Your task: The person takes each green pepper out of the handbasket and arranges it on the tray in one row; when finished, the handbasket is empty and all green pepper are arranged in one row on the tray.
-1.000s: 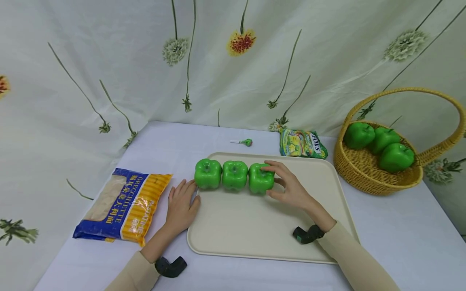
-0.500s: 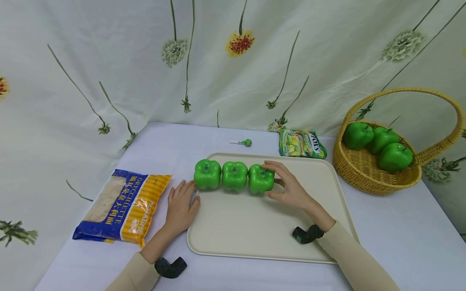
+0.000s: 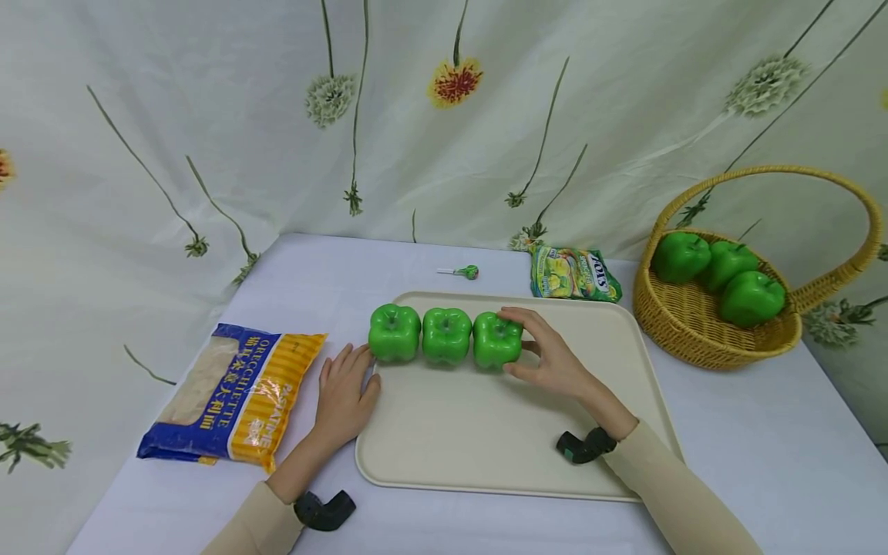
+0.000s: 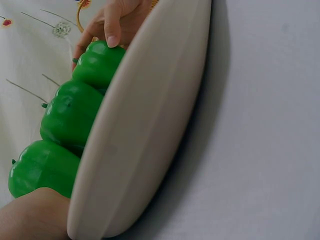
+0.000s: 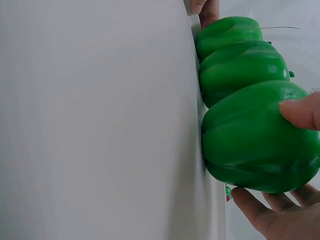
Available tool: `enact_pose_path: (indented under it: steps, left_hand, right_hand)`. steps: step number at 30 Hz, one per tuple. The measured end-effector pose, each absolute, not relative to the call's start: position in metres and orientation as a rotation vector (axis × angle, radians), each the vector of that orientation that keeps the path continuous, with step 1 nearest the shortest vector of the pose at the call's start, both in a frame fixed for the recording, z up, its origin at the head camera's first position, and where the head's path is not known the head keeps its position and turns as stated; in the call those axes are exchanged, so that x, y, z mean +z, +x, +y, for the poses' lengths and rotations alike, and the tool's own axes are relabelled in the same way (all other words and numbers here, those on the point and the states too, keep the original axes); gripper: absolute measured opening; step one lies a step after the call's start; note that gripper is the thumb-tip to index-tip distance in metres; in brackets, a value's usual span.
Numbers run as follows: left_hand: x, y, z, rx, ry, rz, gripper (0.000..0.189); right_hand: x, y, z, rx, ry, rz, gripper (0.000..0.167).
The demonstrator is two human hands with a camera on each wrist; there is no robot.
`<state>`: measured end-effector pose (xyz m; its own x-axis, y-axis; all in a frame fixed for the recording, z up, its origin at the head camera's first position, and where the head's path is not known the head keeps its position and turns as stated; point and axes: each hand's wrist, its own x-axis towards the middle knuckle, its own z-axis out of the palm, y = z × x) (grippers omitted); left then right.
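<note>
The right hand (image 3: 548,358) reaches in from the right over the tray (image 3: 486,443) and grips the rightmost pepper (image 3: 494,343), thumb on its near side, fingers set against its far side. The left hand (image 3: 344,391) lies palm down at the tray's left edge, its fingers extended and spread a little, the tips beside the leftmost pepper (image 3: 395,333); from above it is hard to tell how firmly they touch it. Both forearms angle inward, and their sleeves run off the bottom of the head view. The three green peppers, with the middle pepper (image 3: 446,337) between the other two, form a row along the tray's far left part. The right wrist view shows what the head view hides: several fingertips against the side of the rightmost pepper opposite the thumb. In the left wrist view the tray's outer wall covers the peppers' lower parts, and only part of the left hand shows at the corner. The head view alone takes in the pasta bag (image 3: 236,393) on the bench (image 3: 499,528), the candy bag (image 3: 572,275) and the whole basket (image 3: 683,335), whose green apples (image 3: 752,299) partly overlap.
</note>
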<state>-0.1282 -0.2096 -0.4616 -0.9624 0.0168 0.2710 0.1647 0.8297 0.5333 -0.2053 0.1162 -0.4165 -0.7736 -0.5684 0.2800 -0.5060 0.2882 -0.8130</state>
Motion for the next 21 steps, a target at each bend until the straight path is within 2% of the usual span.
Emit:
enact_pose_path:
  steps: [21]
  left_hand:
    - [-0.4656, -0.1285, -0.21, -0.827, -0.173, -2.707, 0.042]
  right_hand:
    - [-0.4154, -0.2048, 0.1171, -1.499, -1.031, 2.487, 0.082]
